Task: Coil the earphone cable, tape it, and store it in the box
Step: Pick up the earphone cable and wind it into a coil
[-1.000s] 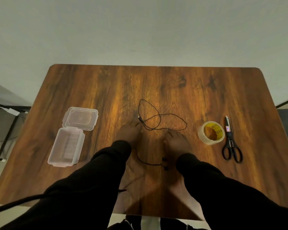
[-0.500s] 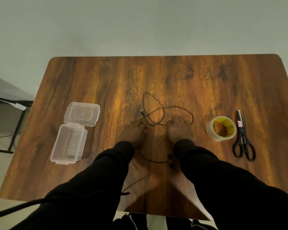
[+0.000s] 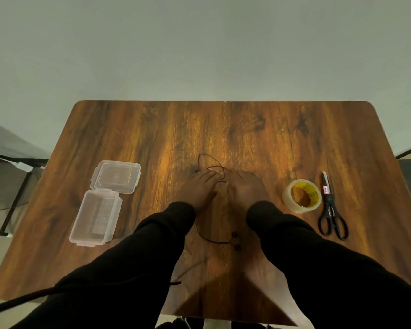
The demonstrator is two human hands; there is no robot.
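A thin black earphone cable (image 3: 208, 158) lies loosely looped at the middle of the wooden table (image 3: 271, 138). Its two earbuds (image 3: 235, 241) rest nearer to me, between my sleeves. My left hand (image 3: 199, 188) lies on the cable by the plug, fingers pinched over the strands. My right hand (image 3: 244, 188) covers the right part of the loop, and its fingertips meet the left hand's. The clear plastic box (image 3: 95, 217) stands open at the left with its hinged lid (image 3: 115, 176) laid back. A roll of clear tape (image 3: 301, 195) sits to the right of my right hand.
Black scissors (image 3: 330, 210) lie just right of the tape, blades pointing away from me. A dark cord (image 3: 22, 302) crosses the near left table edge. A dark frame (image 3: 10, 186) stands beyond the left edge.
Both hands slid forward onto the cable and came together. The wide right loop that lay on the table is now under my right hand.
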